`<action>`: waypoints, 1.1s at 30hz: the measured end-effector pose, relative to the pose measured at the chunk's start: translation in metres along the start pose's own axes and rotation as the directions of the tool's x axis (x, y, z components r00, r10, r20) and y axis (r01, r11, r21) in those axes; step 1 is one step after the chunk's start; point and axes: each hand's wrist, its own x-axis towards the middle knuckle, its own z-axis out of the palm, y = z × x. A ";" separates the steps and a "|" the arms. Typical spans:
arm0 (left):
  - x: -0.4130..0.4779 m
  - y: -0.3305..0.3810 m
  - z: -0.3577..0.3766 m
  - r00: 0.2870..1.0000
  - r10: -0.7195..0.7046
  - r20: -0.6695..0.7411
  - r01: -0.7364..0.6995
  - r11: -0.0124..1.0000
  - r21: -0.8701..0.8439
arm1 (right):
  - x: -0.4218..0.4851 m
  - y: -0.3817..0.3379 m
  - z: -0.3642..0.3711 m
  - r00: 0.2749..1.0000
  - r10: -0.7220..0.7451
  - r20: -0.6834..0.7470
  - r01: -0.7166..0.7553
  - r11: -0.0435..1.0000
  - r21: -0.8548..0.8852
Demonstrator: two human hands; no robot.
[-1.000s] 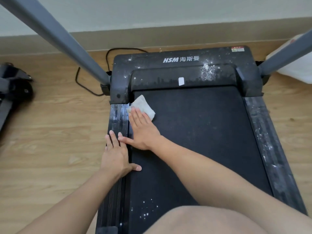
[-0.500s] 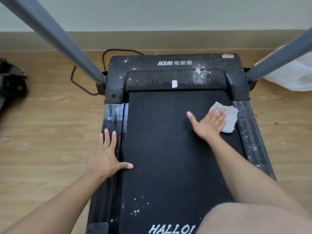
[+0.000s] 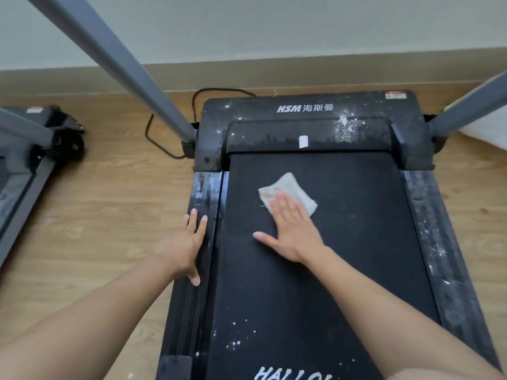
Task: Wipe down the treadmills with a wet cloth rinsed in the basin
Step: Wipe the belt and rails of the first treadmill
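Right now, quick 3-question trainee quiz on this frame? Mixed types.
1. True or false: the right hand presses the cloth flat on the belt.
2. The left hand rests on: A) the left side rail B) the belt C) the cloth.
3. Which part carries the densest white dust patch?
Key: 1 true. 2 A. 3 the motor cover, right of the logo.

Cloth (image 3: 290, 186) partly under right fingers (image 3: 285, 207)
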 end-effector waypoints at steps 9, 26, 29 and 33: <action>-0.001 -0.010 0.007 1.000 0.008 -0.004 -0.008 0.996 -0.093 | -0.060 0.112 -0.026 0.772 0.634 0.037 -0.602 0.712 0.361; 0.004 0.004 0.007 0.996 -0.012 0.088 0.018 0.998 -0.067 | -0.042 0.049 0.014 0.998 -0.027 -0.049 0.023 0.997 -0.075; 0.006 0.007 0.008 0.995 -0.031 0.099 0.035 0.998 -0.047 | -0.100 0.129 0.007 0.949 0.295 -0.109 -0.296 0.955 0.011; 0.009 0.007 0.010 0.992 -0.042 0.115 0.046 0.999 -0.025 | -0.137 0.153 -0.002 0.933 0.350 -0.078 -0.350 0.937 0.019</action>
